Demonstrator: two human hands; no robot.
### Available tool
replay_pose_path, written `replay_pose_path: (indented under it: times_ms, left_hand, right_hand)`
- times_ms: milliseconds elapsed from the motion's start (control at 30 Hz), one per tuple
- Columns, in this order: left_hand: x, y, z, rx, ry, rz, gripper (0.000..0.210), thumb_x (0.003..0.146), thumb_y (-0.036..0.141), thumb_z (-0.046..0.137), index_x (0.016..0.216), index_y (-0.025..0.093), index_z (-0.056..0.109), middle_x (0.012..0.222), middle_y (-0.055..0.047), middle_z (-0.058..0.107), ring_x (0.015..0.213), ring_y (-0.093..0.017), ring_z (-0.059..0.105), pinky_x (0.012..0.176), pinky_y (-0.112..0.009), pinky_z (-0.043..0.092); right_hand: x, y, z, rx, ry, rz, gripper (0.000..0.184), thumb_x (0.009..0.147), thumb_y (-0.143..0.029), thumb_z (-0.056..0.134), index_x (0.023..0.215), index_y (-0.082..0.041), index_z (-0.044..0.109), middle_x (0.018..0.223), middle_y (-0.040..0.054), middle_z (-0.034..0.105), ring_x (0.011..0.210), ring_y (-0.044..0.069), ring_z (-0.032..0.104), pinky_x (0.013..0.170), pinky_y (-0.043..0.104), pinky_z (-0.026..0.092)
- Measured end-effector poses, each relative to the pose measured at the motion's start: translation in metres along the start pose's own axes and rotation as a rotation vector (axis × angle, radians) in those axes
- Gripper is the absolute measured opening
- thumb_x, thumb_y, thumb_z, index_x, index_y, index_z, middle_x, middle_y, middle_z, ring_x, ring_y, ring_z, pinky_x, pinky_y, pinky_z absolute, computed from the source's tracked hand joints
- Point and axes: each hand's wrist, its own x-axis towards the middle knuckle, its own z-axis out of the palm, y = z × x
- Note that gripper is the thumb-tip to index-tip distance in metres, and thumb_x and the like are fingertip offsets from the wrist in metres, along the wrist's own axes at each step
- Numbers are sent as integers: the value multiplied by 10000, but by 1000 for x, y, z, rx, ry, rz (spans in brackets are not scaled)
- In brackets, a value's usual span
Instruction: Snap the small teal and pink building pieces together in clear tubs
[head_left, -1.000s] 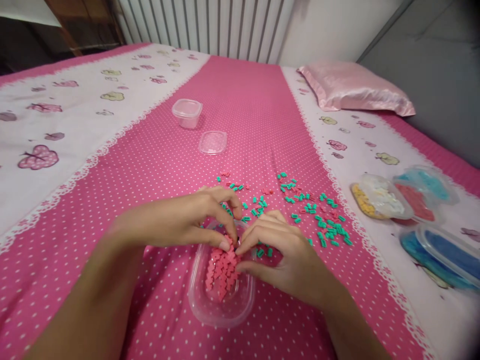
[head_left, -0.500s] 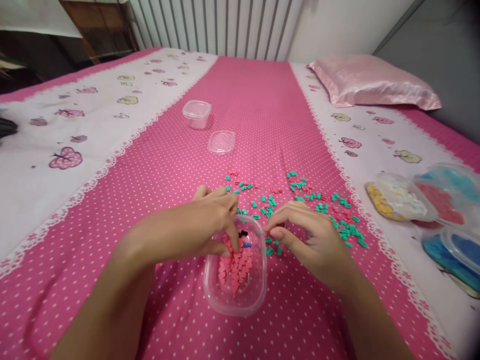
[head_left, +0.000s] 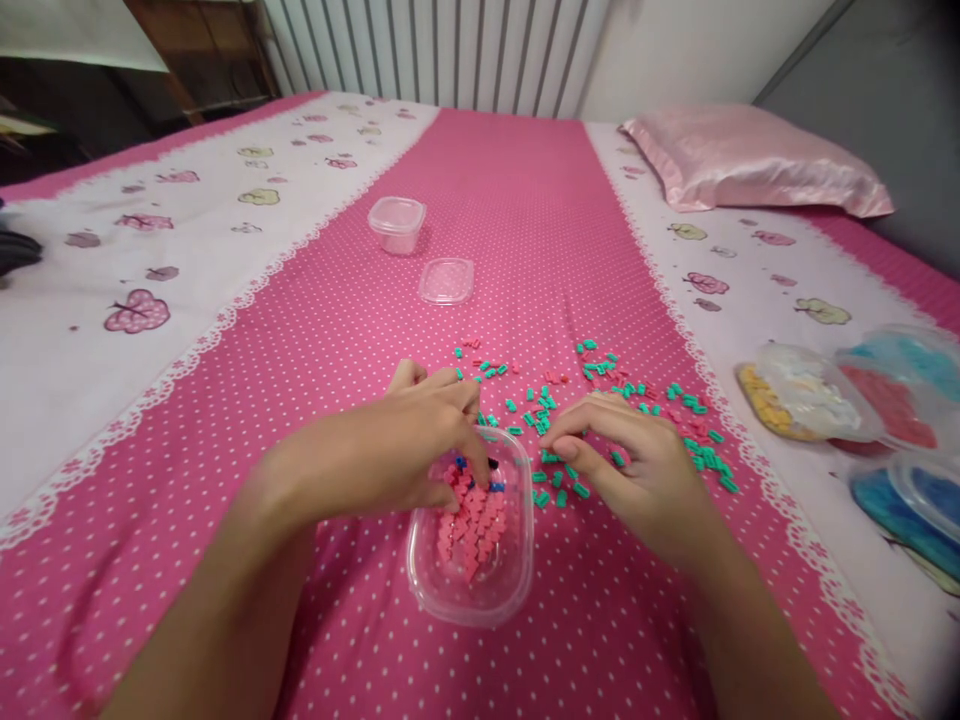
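A clear plastic tub [head_left: 471, 608] stands in front of me, holding many small pink plastic pieces [head_left: 474, 525] plus a few blue and black ones. My left hand [head_left: 427, 435] reaches over its left rim, thumb and index finger apart, their tips down among the pink pieces. Just right of the tub, my right hand [head_left: 626, 460] hovers low over scattered small green pieces [head_left: 705, 458]. Its thumb and index tips are nearly together; whatever lies between them is hidden. Some loose pink pieces [head_left: 555, 378] lie mixed with the green.
Further back on the pink dotted bedspread [head_left: 510, 190] are a small clear container [head_left: 397, 225] and a clear lid [head_left: 447, 282]. On the right lie containers of yellow and white pieces [head_left: 806, 395], red pieces [head_left: 892, 405] and blue pieces [head_left: 900, 500]. A pink pillow [head_left: 757, 160] rests behind.
My left thumb and index finger have spread apart inside the tub, and a blue piece shows between them. My right hand has shifted slightly right, uncovering more green pieces beside the tub.
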Motion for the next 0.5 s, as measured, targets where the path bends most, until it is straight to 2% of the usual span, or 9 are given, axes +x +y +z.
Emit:
replay_pose_path:
  times_ms: [100,167,233,400,500]
  left_hand:
    - [-3,-10,-7,-57,100,5,92,962,333,665,980,314,754,1004,-3,563,1016,-219,522,1028,-444,272]
    - [-4,-17,-10,-82,200,-24,196,1008,409,577,989,265,708,1018,-4,570,1000,-208,532,1033,-440,283]
    - [-3,-21,-12,-98,247,-44,213,1019,404,542,996,235,668,1048,-4,595,995,-193,552,1031,-422,298]
    - [1,-21,-10,-169,182,-50,202,1003,387,552,1015,211,651,1045,-13,672,917,-170,603,816,-296,411]
    - [3,-22,-8,-207,147,-64,215,1003,396,564,1018,209,670,987,-6,705,834,-156,632,710,-256,429]
  right_hand:
    - [-1,1,-3,-18,23,12,243,1024,-402,587,845,-257,664,804,-40,713,780,154,637,768,344,436]
    - [-2,3,-7,-32,45,30,242,1019,-406,592,842,-260,669,811,-31,720,783,162,643,772,349,446]
    - [-3,6,-14,-52,91,68,238,1010,-409,598,837,-264,673,813,-19,720,782,171,648,761,349,458]
    - [-10,37,-49,-194,249,251,205,953,-439,621,874,-274,711,870,31,740,835,223,667,793,384,495]
    - [-19,64,-73,-233,257,368,196,883,-440,664,915,-259,735,916,59,759,840,245,682,796,413,515]
